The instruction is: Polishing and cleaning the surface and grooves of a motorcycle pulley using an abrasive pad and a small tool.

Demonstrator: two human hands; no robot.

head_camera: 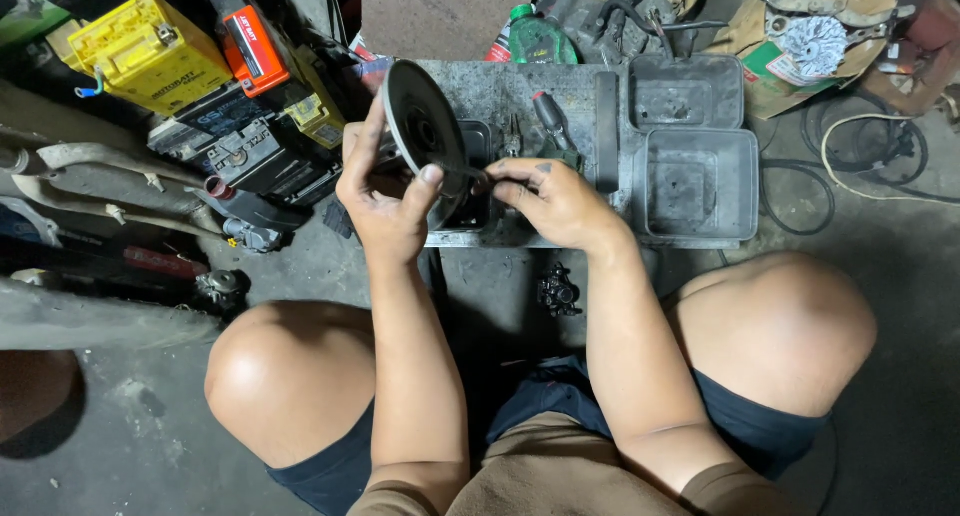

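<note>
Disc (pixel 420 121) on edge, gripped in your left hand (pixel 385 201), your right hand (pixel 550 201) pinching a thin tool (pixel 462 169) at its centre, over the tray (pixel 700 186)

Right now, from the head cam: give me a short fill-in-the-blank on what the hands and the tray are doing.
1. The left hand holds a dark round ____ on edge over the metal tray.
2. The right hand rests on the tray's ____ edge.
3. A screwdriver with a red-and-black ____ lies on the tray.

Missing words: disc; near; handle
</note>
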